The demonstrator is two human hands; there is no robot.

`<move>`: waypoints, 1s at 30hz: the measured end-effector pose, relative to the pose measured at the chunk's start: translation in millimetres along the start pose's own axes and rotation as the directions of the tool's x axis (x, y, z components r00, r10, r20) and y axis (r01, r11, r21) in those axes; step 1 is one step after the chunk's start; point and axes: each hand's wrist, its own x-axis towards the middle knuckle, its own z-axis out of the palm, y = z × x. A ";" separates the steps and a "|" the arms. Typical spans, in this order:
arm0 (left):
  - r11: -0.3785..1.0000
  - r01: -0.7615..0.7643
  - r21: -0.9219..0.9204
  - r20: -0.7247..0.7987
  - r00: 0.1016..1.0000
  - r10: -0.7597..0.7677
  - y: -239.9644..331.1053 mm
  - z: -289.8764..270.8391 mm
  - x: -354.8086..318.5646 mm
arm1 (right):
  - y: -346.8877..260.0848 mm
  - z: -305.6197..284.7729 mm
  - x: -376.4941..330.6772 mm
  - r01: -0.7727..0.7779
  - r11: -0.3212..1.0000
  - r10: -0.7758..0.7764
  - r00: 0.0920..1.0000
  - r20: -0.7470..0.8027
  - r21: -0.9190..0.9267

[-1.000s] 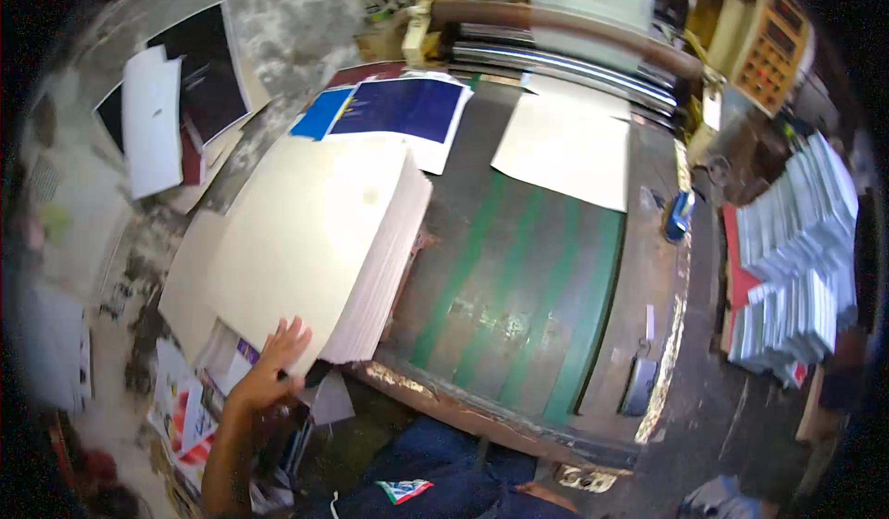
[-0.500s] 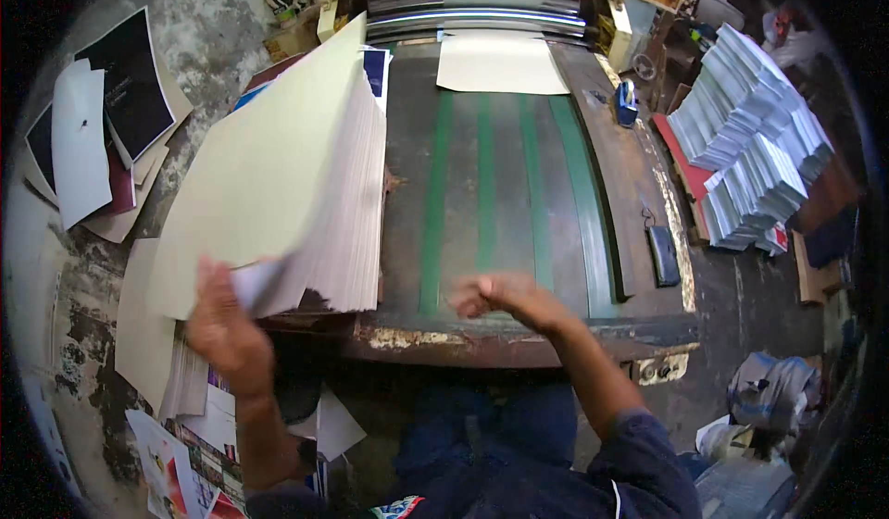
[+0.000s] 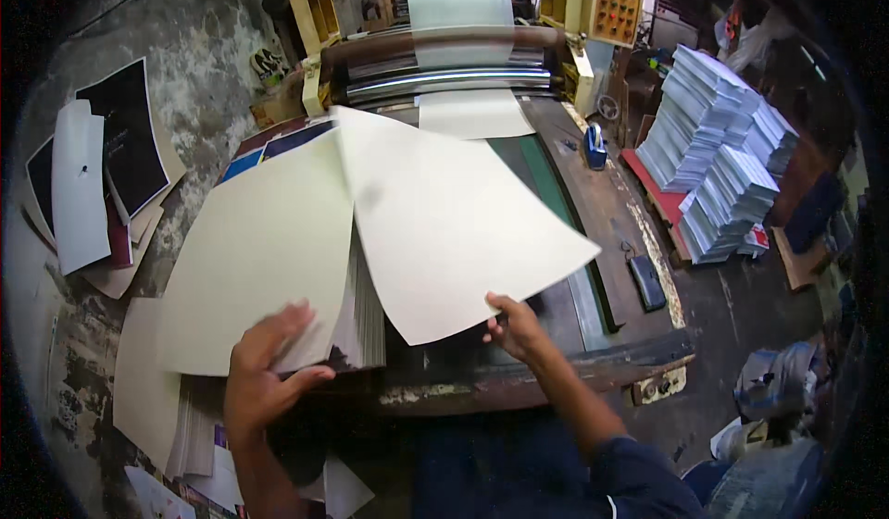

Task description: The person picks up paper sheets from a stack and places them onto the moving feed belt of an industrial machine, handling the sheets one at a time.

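Our right hand [image 3: 519,327] pinches the loose sheet [image 3: 454,223], which extends forward-left; our left hand [image 3: 264,371] spreads at the stack [image 3: 255,250]'s near edge.

Cream sheet [image 3: 454,213]: bowed, askew, grey smudge near left edge. Thick paper stack [image 3: 259,260], cream-topped, to its left.

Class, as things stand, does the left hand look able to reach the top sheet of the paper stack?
Probably yes: the left hand, apparently free, is at the near edge of the paper stack, and the loose sheet in the right hand leaves most of the top sheet uncovered.
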 end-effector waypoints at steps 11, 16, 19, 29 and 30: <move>0.977 0.172 -0.124 0.022 0.985 -0.170 -23.8 0.7 3.4 | 34.0 -62.7 198.2 -0.056 0.978 0.096 0.976 -0.193 0.201; 0.913 0.334 -0.234 -0.130 0.920 -0.370 -27.6 22.7 -9.4 | -7.8 -76.9 300.0 -0.017 0.975 0.058 0.982 -0.178 0.223; 0.899 0.411 -0.151 -0.212 0.875 -0.436 -25.8 22.5 -14.2 | -30.1 -78.0 349.9 0.010 0.972 0.033 0.984 -0.174 0.237; 0.943 0.316 0.102 -0.042 0.949 -0.313 18.2 19.7 0.1 | -80.5 -73.3 433.4 0.140 0.958 -0.061 0.953 -0.298 0.250; 0.947 0.304 0.106 -0.036 0.953 -0.301 17.5 19.2 2.7 | -85.3 -74.2 435.0 0.146 0.957 -0.068 0.952 -0.297 0.250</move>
